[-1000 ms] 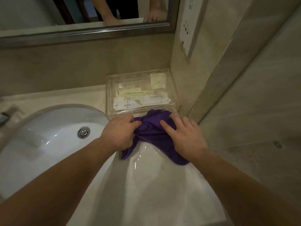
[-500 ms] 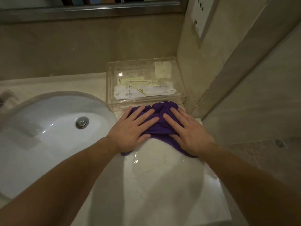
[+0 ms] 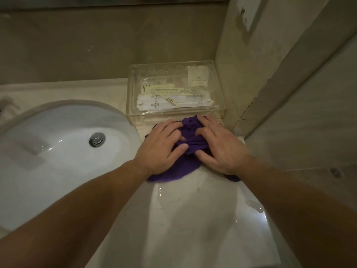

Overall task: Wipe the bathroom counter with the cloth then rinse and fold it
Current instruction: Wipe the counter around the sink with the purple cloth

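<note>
A purple cloth (image 3: 192, 146) lies bunched on the wet marble counter (image 3: 202, 219), just in front of a clear tray. My left hand (image 3: 162, 146) rests on its left part, fingers bent into the fabric and thumb pressing on a fold. On the cloth's right part sits my right hand (image 3: 219, 147), its fingers curled into the fabric too. Between the two hands the cloth is gathered into a ridge. Its lower edge sticks out under my left wrist.
The white sink basin (image 3: 58, 151) with a metal drain (image 3: 97, 139) lies to the left. A clear plastic tray (image 3: 218, 88) of toiletry packets and a comb stands against the back wall. A tiled side wall (image 3: 241, 74) closes the right. Water pools on the counter near the front.
Both hands lay flat with spread fingers on the cloth half a second ago. Now the fingers have curled inward and the cloth is bunched up between them. The camera tilted down.
</note>
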Demonstrator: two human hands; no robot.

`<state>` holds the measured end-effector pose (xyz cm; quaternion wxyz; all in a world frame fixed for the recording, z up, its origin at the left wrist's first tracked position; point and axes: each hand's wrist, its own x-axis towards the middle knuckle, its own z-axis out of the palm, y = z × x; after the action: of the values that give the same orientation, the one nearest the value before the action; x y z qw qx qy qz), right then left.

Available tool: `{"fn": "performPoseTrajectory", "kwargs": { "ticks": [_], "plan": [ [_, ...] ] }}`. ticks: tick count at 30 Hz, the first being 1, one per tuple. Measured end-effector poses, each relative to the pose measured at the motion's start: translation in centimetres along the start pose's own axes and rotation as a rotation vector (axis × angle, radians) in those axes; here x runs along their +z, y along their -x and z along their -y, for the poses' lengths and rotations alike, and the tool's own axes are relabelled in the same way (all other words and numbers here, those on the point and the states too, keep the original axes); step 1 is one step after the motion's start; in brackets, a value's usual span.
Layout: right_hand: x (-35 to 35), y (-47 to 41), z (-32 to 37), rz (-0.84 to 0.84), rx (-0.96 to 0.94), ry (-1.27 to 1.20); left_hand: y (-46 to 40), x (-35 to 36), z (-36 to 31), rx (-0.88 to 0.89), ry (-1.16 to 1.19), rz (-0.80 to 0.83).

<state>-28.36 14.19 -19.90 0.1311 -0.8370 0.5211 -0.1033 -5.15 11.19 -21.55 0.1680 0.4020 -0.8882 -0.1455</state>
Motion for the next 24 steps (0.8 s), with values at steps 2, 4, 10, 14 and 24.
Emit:
{"fn": "performPoseTrajectory", "kwargs": {
  "ticks": [2,4,10,14,24],
  "plan": [
    [0.6,0.1,-0.3,-0.011,0.033,-0.013,-0.2,0.2,0.2,0.010,-0.009,-0.014],
    [0.8,0.3,-0.4,-0.033,0.050,-0.012,-0.4,-0.3,0.9,0.077,-0.075,0.050],
    [0.8,0.9,-0.4,-0.115,0.034,0.126,-1.1,-2.4,3.1,0.228,-0.322,0.256],
    [1.1,1.1,-0.9,-0.145,0.010,0.136,-0.6,-1.8,2.8,0.227,-0.307,0.214],
    [1.2,2.9,0.2,0.000,0.100,0.072,1.8,-0.8,-0.9,-0.113,-0.086,0.150]
  ]
}}
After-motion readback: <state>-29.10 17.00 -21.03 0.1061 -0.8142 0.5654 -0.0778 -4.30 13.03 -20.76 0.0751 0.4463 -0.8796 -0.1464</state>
